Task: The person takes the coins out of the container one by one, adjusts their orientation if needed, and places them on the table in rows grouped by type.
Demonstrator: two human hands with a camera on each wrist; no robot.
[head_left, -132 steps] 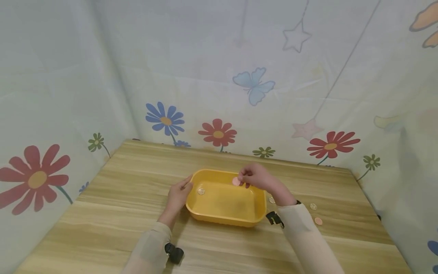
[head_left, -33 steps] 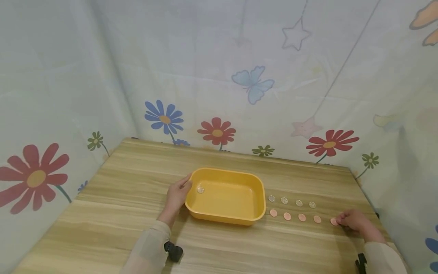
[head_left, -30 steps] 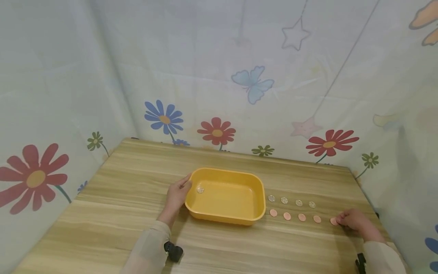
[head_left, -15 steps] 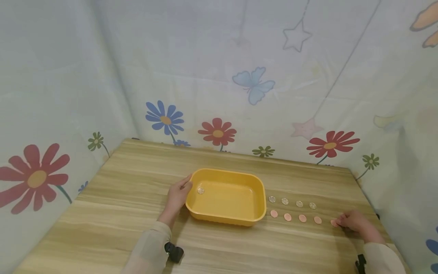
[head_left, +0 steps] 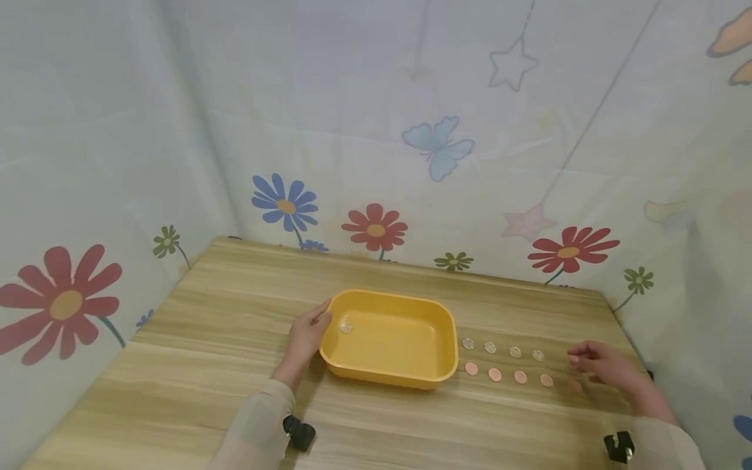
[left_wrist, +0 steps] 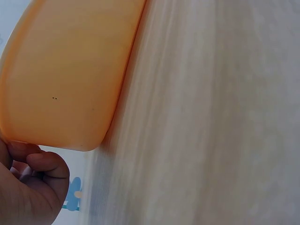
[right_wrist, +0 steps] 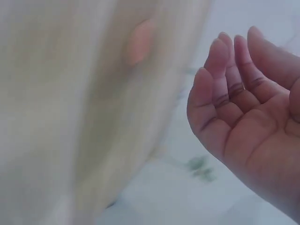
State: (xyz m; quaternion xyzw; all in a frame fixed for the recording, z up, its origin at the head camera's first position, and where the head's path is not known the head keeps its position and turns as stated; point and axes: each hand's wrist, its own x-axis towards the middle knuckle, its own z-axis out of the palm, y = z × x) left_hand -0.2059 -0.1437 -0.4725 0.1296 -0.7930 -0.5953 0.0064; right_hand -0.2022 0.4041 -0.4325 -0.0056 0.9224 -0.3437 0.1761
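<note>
My left hand [head_left: 307, 336] grips the left end of a yellow plastic tray [head_left: 382, 377]; the left wrist view shows its curled fingers at the tray's edge. A silver coin [head_left: 346, 328] lies inside, near that end. Right of the tray, several silver coins form a row, the last one [head_left: 538, 356] nearest my right hand [head_left: 608, 365]. A row of copper coins lies in front of it, including a copper coin [head_left: 546, 380]. Its rightmost copper coin [right_wrist: 140, 43] is blurred, below my raised right hand. In the right wrist view, that hand has loosely bent fingers and holds nothing.
The wooden table [head_left: 235, 365] bears the tray and both coin rows. Behind it and at its sides hangs a pale cloth [head_left: 329, 117] printed with flowers, stars and a butterfly. Small black cameras [head_left: 299, 433] are strapped to the wrists.
Earlier my right hand held a copper coin over the tray, then set it at the right end of the copper row. Now it has let go and lifted off. The left hand stays on the tray.
</note>
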